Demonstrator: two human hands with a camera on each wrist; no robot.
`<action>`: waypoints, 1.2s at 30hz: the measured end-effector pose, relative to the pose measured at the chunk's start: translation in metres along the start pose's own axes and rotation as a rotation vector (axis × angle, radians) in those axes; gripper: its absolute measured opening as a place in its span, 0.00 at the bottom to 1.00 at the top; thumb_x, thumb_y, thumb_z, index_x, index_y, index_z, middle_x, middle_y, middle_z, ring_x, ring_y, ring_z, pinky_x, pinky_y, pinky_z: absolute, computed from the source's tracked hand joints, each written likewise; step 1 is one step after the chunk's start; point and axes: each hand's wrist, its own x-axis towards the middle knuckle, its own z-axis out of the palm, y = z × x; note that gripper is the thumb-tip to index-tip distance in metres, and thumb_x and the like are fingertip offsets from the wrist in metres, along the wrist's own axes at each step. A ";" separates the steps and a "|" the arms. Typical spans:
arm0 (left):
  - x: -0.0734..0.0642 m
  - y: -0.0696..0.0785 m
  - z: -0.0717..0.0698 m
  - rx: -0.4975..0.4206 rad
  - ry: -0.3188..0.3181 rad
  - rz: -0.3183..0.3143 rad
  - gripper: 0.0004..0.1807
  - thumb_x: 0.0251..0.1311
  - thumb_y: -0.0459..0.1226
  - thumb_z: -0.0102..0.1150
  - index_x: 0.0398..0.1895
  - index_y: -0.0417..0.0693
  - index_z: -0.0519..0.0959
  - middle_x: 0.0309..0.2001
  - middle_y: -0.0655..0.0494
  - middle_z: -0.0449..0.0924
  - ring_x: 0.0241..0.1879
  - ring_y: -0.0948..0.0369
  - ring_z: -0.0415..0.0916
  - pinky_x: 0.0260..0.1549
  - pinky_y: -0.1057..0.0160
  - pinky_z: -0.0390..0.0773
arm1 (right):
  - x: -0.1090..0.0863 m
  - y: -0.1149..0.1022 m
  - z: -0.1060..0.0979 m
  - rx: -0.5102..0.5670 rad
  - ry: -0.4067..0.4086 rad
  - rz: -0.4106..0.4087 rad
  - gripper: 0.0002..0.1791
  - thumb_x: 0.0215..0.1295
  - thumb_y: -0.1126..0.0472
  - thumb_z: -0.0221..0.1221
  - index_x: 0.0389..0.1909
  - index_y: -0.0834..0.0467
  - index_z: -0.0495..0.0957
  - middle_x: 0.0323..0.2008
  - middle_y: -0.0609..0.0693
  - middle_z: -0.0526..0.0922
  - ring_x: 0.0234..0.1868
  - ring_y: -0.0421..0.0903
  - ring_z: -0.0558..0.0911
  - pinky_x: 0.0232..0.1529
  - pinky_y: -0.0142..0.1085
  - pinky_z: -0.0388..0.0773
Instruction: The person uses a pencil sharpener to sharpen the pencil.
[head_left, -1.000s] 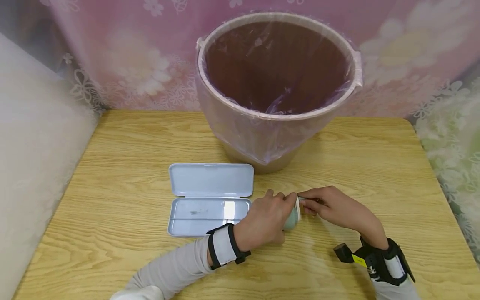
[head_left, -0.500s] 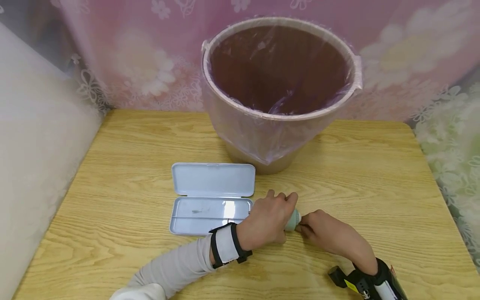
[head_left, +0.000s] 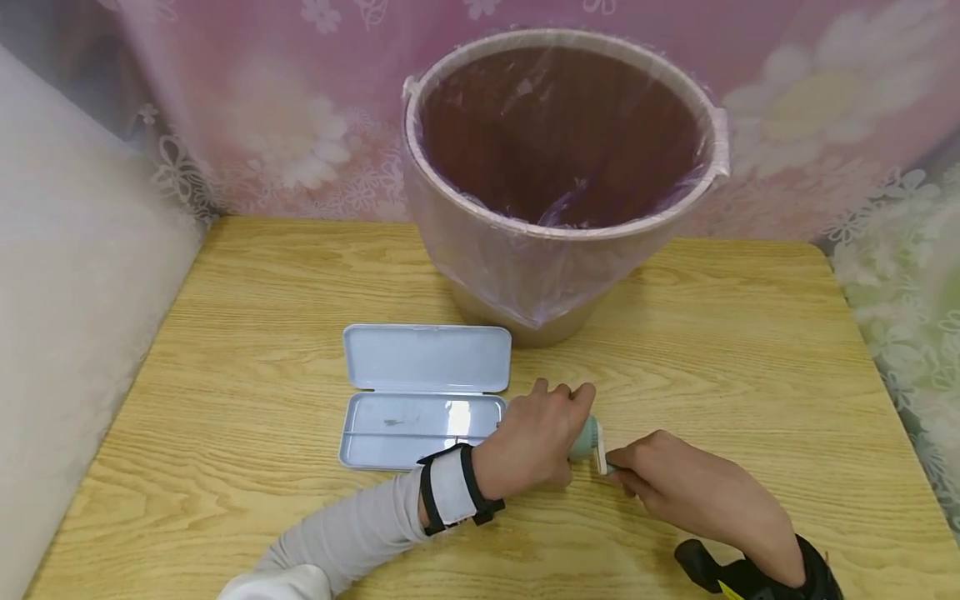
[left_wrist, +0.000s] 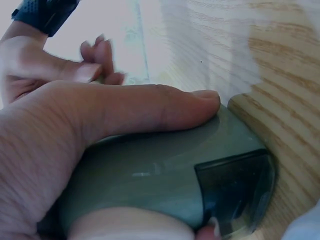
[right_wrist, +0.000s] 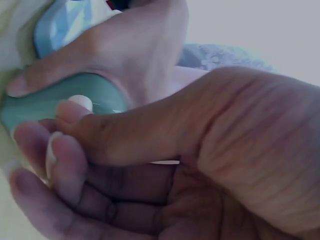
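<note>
Crank device [head_left: 583,442]: green body, ribbed at its crank end, on the wooden table [head_left: 262,333]; much of it hidden under a palm in the head view (clock read there, 12 at the far side).
Left arm: grey sleeve in from 7 o'clock, strap [head_left: 450,490] at the wrist, back of the hand uppermost.
Left hand [head_left: 532,433]: palm across the body, knuckles toward 1 o'clock; thumb [left_wrist: 165,106] laid along the green casing in the left wrist view.
Left grip: filled, holding the body; crank end juts out at 3 o'clock from this hand.
Dark window [left_wrist: 235,185]: see-through panel in the casing, at 4 o'clock from the thumb in the left wrist view.
Right arm: in from 5 o'clock, hand angled toward 10.
Right hand [head_left: 675,479]: thumb and forefinger brought together at the crank's handle, grip narrow, pinching it (handle mostly covered).
White crank arm [head_left: 602,450]: at 9 to 10 o'clock from the right hand, lower end toward 6.
Blue case [head_left: 425,358]: lid laid back, at 9 to 10 o'clock from the device, its near right end behind the left hand.
Bucket [head_left: 540,232]: at 12 o'clock, wrapped in clear film.
</note>
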 end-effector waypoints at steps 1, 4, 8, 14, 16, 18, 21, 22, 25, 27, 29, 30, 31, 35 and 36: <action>0.000 0.000 0.000 -0.001 -0.001 -0.001 0.29 0.38 0.42 0.78 0.39 0.50 0.68 0.27 0.59 0.75 0.28 0.59 0.73 0.15 0.68 0.70 | -0.001 -0.002 -0.002 -0.013 0.003 -0.003 0.13 0.75 0.64 0.56 0.27 0.48 0.74 0.18 0.35 0.60 0.18 0.29 0.57 0.25 0.27 0.61; -0.001 0.000 -0.001 0.002 -0.005 -0.004 0.27 0.40 0.41 0.76 0.38 0.49 0.68 0.27 0.59 0.75 0.28 0.59 0.73 0.14 0.68 0.69 | -0.003 -0.006 -0.009 -0.047 0.024 -0.001 0.11 0.75 0.63 0.56 0.30 0.48 0.76 0.19 0.35 0.63 0.19 0.29 0.59 0.26 0.27 0.63; -0.002 0.000 -0.002 0.000 -0.023 -0.006 0.27 0.41 0.41 0.75 0.39 0.49 0.67 0.27 0.59 0.75 0.29 0.59 0.73 0.14 0.69 0.69 | -0.005 -0.007 -0.016 -0.103 0.083 0.015 0.06 0.73 0.64 0.57 0.38 0.51 0.81 0.23 0.35 0.72 0.22 0.28 0.66 0.26 0.28 0.67; -0.002 0.000 -0.004 -0.003 -0.033 -0.007 0.27 0.40 0.41 0.76 0.40 0.50 0.68 0.29 0.59 0.76 0.30 0.59 0.74 0.16 0.68 0.72 | 0.002 -0.005 -0.026 -0.230 0.187 0.010 0.08 0.71 0.65 0.60 0.47 0.59 0.84 0.27 0.37 0.79 0.25 0.28 0.69 0.27 0.28 0.70; -0.002 0.000 -0.004 -0.003 -0.033 -0.007 0.28 0.40 0.41 0.76 0.41 0.50 0.68 0.29 0.59 0.76 0.31 0.59 0.74 0.17 0.68 0.72 | 0.006 -0.005 -0.028 -0.235 0.210 0.011 0.09 0.71 0.66 0.60 0.48 0.60 0.84 0.28 0.38 0.79 0.25 0.28 0.70 0.28 0.28 0.71; -0.002 0.000 -0.004 -0.004 -0.032 -0.006 0.28 0.40 0.42 0.76 0.42 0.50 0.69 0.30 0.59 0.76 0.31 0.59 0.74 0.17 0.68 0.73 | 0.009 -0.004 -0.030 -0.229 0.227 0.005 0.10 0.71 0.67 0.60 0.49 0.61 0.84 0.28 0.39 0.79 0.26 0.28 0.70 0.28 0.28 0.71; -0.003 -0.001 -0.005 -0.002 -0.033 -0.007 0.28 0.40 0.42 0.76 0.43 0.50 0.69 0.30 0.59 0.77 0.31 0.59 0.74 0.18 0.68 0.73 | 0.013 0.000 -0.032 -0.206 0.239 -0.012 0.11 0.70 0.68 0.59 0.50 0.62 0.84 0.30 0.41 0.80 0.26 0.28 0.70 0.28 0.28 0.72; -0.003 -0.001 -0.005 0.000 -0.033 -0.008 0.28 0.40 0.41 0.76 0.43 0.49 0.69 0.30 0.59 0.77 0.31 0.59 0.75 0.18 0.68 0.74 | 0.015 0.001 -0.032 -0.198 0.240 -0.017 0.11 0.70 0.68 0.59 0.50 0.62 0.84 0.30 0.42 0.81 0.26 0.28 0.71 0.28 0.28 0.72; -0.003 -0.001 -0.005 0.008 -0.039 -0.013 0.29 0.40 0.42 0.77 0.43 0.49 0.69 0.30 0.58 0.77 0.32 0.58 0.76 0.18 0.68 0.74 | 0.022 0.006 -0.032 -0.191 0.247 -0.011 0.12 0.71 0.67 0.58 0.52 0.63 0.83 0.32 0.43 0.82 0.26 0.30 0.70 0.29 0.29 0.71; -0.002 -0.001 -0.004 0.008 -0.045 -0.016 0.30 0.40 0.43 0.77 0.44 0.49 0.70 0.31 0.58 0.78 0.33 0.58 0.76 0.18 0.68 0.74 | 0.026 0.010 -0.031 -0.193 0.256 -0.001 0.13 0.71 0.67 0.58 0.53 0.64 0.83 0.33 0.45 0.83 0.27 0.31 0.70 0.30 0.30 0.72; -0.001 -0.001 -0.004 0.002 -0.056 -0.015 0.30 0.40 0.43 0.77 0.46 0.49 0.70 0.32 0.58 0.78 0.34 0.58 0.76 0.19 0.68 0.75 | 0.030 0.014 -0.029 -0.215 0.265 -0.004 0.12 0.71 0.67 0.59 0.52 0.65 0.84 0.33 0.45 0.83 0.28 0.33 0.72 0.31 0.32 0.73; -0.001 -0.001 -0.003 -0.001 -0.061 -0.014 0.31 0.41 0.43 0.77 0.47 0.49 0.70 0.32 0.58 0.79 0.34 0.58 0.77 0.19 0.68 0.75 | 0.032 0.016 -0.028 -0.221 0.270 -0.005 0.12 0.70 0.67 0.59 0.51 0.64 0.84 0.35 0.46 0.83 0.29 0.34 0.75 0.32 0.33 0.75; 0.000 0.000 -0.003 -0.003 -0.066 -0.013 0.31 0.41 0.43 0.77 0.47 0.49 0.70 0.33 0.58 0.79 0.34 0.58 0.76 0.19 0.68 0.75 | 0.033 0.018 -0.027 -0.226 0.273 -0.008 0.11 0.70 0.68 0.60 0.50 0.64 0.85 0.35 0.46 0.83 0.31 0.36 0.77 0.33 0.34 0.77; 0.001 0.000 -0.003 -0.005 -0.081 -0.009 0.33 0.41 0.44 0.78 0.50 0.50 0.70 0.35 0.57 0.80 0.36 0.57 0.77 0.21 0.67 0.77 | 0.039 0.027 -0.022 -0.217 0.269 -0.049 0.08 0.67 0.69 0.62 0.44 0.62 0.87 0.38 0.48 0.82 0.35 0.42 0.81 0.35 0.35 0.79; 0.002 0.000 -0.003 -0.002 -0.085 -0.009 0.33 0.41 0.44 0.78 0.50 0.50 0.70 0.35 0.58 0.80 0.36 0.57 0.77 0.21 0.67 0.77 | 0.041 0.030 -0.021 -0.205 0.267 -0.062 0.07 0.67 0.70 0.62 0.42 0.62 0.87 0.38 0.48 0.82 0.35 0.41 0.81 0.34 0.34 0.78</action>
